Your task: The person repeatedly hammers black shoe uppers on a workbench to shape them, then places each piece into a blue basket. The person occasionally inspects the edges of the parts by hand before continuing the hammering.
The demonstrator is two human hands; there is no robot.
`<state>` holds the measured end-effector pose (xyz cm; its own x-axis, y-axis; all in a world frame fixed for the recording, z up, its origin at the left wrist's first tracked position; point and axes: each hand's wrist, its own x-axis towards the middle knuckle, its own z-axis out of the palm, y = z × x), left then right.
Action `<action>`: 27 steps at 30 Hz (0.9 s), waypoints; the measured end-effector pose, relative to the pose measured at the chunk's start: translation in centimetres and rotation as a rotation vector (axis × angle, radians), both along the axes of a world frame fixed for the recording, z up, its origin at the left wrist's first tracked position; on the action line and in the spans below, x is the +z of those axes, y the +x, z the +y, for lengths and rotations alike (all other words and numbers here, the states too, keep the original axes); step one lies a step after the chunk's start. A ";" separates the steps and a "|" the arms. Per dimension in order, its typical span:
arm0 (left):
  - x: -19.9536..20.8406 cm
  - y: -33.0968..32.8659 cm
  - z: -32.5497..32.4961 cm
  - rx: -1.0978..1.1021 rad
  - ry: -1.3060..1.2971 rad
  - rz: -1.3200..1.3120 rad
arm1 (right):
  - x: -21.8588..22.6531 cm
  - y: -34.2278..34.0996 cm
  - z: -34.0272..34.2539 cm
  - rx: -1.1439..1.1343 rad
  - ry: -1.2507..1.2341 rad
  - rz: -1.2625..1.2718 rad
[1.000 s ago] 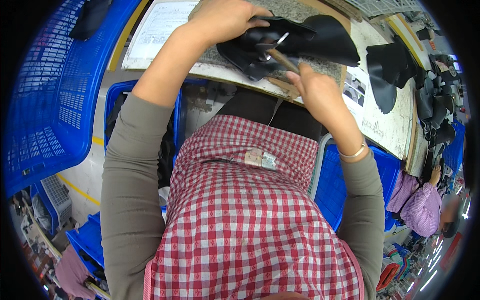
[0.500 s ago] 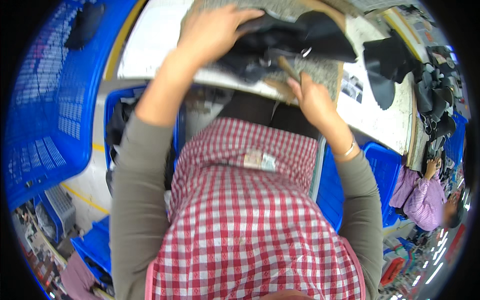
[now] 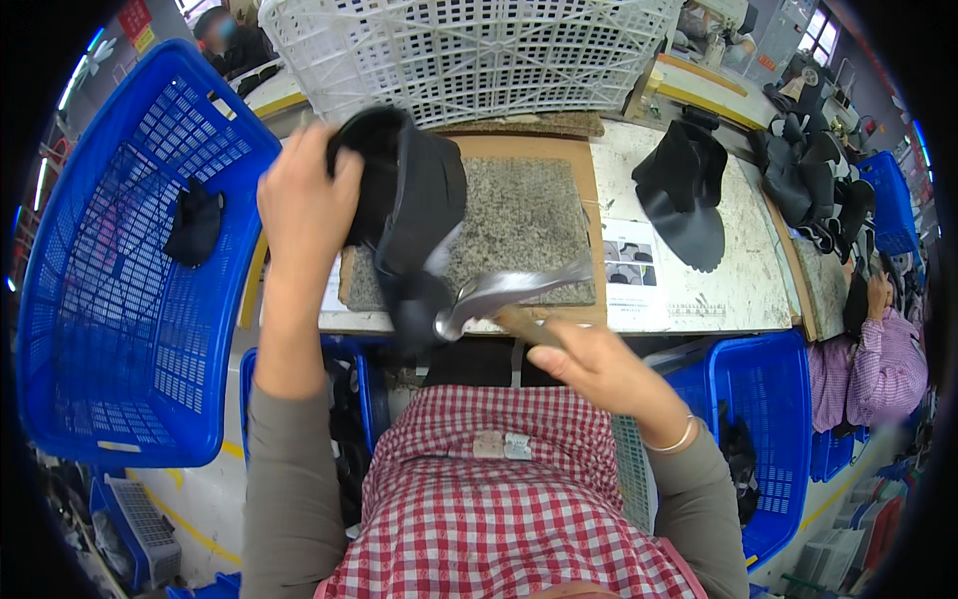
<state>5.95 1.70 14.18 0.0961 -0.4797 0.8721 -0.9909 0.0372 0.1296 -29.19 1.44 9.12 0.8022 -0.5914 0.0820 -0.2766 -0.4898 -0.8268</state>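
Observation:
My left hand (image 3: pixel 304 200) is closed on the rim of a black shoe upper (image 3: pixel 434 195), holding it up over the left part of a grey speckled slab (image 3: pixel 529 215). The upper's opening faces my hand and its lower end hangs at the bench's front edge. In my right hand (image 3: pixel 604 369) is a shoemaker's hammer (image 3: pixel 514 288), gripped by its wooden handle. Its curved shiny metal head lies across the slab's near edge, with the rounded face close to the upper; whether they touch I cannot tell. A second black shoe upper (image 3: pixel 689 190) rests on the bench to the right.
On the left stands a large blue basket (image 3: pixel 120 429) with a black piece (image 3: pixel 195 225) inside. A white crate (image 3: pixel 469 60) sits behind the slab. A printed sheet (image 3: pixel 631 270) lies right of it. Blue bins (image 3: pixel 788 439) flank my legs. A co-worker in a checked sleeve (image 3: pixel 883 369) works at far right.
The upper was lying across the slab under my spread left hand; now that hand grips its rim and has lifted it, opening upward. The hammer's head shows clearly now. My view has tilted upward.

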 end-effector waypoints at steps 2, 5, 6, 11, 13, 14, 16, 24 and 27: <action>1.6 -2.0 -3.4 0.019 0.042 -0.219 | 1.4 -1.0 -0.2 -0.076 -0.070 -0.073; -1.0 -7.2 -7.3 -0.086 0.344 -0.395 | 0.3 -0.1 -1.9 -0.249 -0.298 -0.066; -2.6 -8.0 -7.7 -0.105 0.500 -0.442 | -0.8 0.6 -2.8 -0.286 -0.269 0.028; -10.0 -5.6 -3.9 -0.473 0.669 -0.169 | -7.9 1.6 -5.2 -0.296 -0.324 0.262; -11.5 -2.8 -1.5 -0.490 0.614 -0.104 | -10.0 1.3 -5.2 -0.337 -0.237 0.376; -12.0 -1.4 -0.7 -0.462 0.629 -0.043 | -10.7 1.1 -5.1 -0.316 -0.275 0.325; -12.5 0.7 -0.4 -0.378 0.639 -0.012 | -11.6 0.9 -4.9 -0.317 -0.362 0.281; -8.6 -1.8 -6.3 -0.093 0.452 -0.627 | -10.8 2.5 -3.9 -0.342 -0.512 0.411; -7.6 -4.9 -5.3 -0.181 0.284 -0.650 | -10.9 2.6 -3.7 -0.378 -0.546 0.390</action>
<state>1.04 -3.65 6.54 -0.5008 -0.6549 0.5659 -0.8525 0.2599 -0.4536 -26.61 -2.26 -1.79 0.5847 -0.7878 0.1936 -0.7279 -0.6148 -0.3036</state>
